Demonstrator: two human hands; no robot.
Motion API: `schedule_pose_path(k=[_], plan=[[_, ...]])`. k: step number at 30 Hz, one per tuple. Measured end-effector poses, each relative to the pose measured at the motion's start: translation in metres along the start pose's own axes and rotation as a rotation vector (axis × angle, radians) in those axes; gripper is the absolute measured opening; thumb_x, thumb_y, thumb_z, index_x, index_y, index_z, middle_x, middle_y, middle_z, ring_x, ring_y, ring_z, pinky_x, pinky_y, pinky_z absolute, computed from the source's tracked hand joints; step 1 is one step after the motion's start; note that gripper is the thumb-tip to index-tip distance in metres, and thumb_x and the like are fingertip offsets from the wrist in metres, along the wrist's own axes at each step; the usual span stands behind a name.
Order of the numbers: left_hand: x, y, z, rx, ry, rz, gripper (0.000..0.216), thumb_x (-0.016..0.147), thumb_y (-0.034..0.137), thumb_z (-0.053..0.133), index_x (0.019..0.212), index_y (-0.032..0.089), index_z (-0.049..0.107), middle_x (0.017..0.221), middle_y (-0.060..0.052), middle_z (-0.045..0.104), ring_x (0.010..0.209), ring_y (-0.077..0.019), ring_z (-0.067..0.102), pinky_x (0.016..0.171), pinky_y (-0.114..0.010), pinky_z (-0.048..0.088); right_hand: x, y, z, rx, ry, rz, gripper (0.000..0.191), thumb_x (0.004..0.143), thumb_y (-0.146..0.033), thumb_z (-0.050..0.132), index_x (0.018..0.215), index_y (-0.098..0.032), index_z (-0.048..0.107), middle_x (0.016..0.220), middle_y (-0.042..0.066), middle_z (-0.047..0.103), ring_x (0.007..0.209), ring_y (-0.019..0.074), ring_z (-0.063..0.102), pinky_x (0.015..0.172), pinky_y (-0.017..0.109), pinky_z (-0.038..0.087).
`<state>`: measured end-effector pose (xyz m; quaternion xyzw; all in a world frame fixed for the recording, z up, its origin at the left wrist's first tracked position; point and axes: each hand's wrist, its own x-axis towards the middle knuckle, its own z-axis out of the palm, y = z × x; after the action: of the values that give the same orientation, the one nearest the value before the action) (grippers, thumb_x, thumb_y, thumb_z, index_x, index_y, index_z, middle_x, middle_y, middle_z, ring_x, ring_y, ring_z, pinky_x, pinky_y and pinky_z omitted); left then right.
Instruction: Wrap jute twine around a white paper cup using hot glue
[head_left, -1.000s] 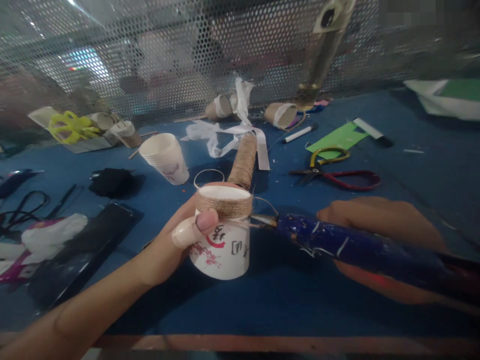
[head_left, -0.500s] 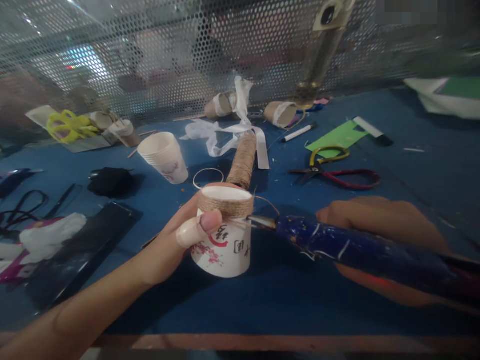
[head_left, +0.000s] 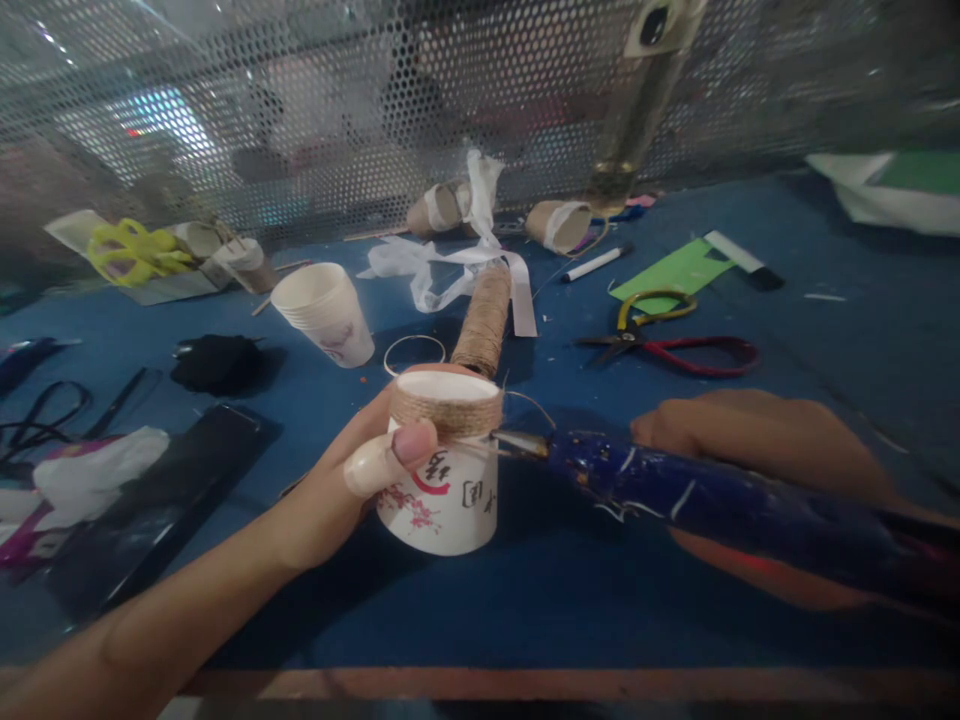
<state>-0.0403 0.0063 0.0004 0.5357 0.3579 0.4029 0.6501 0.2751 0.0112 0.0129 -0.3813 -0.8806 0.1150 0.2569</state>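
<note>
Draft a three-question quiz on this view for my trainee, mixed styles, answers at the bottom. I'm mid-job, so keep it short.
1. Multiple choice: what does the right hand hold?
A) a white marker
B) a blue tool with a metal tip
C) a green card

2. True or false: the scissors with one yellow and one red handle lie on the blue table.

3. Fill the gap: in the left hand is a white cup with a band of brown ____ around its upper part.

Key: 1. B; 2. True; 3. twine
</note>
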Motion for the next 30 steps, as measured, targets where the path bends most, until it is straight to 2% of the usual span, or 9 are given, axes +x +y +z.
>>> schedule_pose_path(k=[8, 13, 20, 30], plan=[[-0.002, -0.004, -0.003, -0.004, -0.004, 0.007, 0.062, 0.094, 0.064, 0.067, 0.140, 0.023, 0.069, 0.123, -0.011, 0.077, 0.103, -0.0314, 0.072, 0.085, -0.041, 0.053, -0.002, -0.001, 0.000, -0.012, -0.012, 0.037, 0.015, 0.093, -0.020, 0.047, 0.083, -0.030, 0.041, 0.066, -0.006, 0.060, 0.056, 0.0195, 0.053, 0.062, 0.037, 0.031], [-0.001, -0.003, -0.002, -0.002, 0.006, -0.007, 0.065, 0.093, 0.065, 0.070, 0.144, 0.025, 0.068, 0.128, -0.011, 0.075, 0.110, -0.0328, 0.070, 0.088, -0.041, 0.054, -0.002, -0.004, 0.000, 0.010, -0.004, 0.051, 0.017, 0.091, -0.023, 0.052, 0.083, -0.031, 0.040, 0.063, -0.006, 0.058, 0.055, 0.0208, 0.051, 0.061, 0.038, 0.031], [0.000, -0.002, -0.003, -0.003, 0.015, -0.019, 0.065, 0.093, 0.067, 0.071, 0.144, 0.026, 0.067, 0.125, -0.010, 0.075, 0.107, -0.0314, 0.069, 0.087, -0.040, 0.053, -0.002, -0.005, 0.001, -0.008, 0.011, 0.083, 0.019, 0.090, -0.021, 0.053, 0.080, -0.031, 0.040, 0.064, -0.005, 0.059, 0.055, 0.0212, 0.053, 0.060, 0.038, 0.032], [-0.001, -0.004, -0.005, 0.073, -0.001, 0.024, 0.057, 0.099, 0.061, 0.069, 0.144, 0.027, 0.070, 0.130, -0.009, 0.072, 0.116, -0.0319, 0.066, 0.095, -0.042, 0.055, -0.002, 0.007, 0.004, -0.009, 0.004, -0.043, 0.016, 0.093, -0.021, 0.050, 0.086, -0.031, 0.040, 0.065, -0.008, 0.060, 0.054, 0.0200, 0.054, 0.059, 0.036, 0.029]])
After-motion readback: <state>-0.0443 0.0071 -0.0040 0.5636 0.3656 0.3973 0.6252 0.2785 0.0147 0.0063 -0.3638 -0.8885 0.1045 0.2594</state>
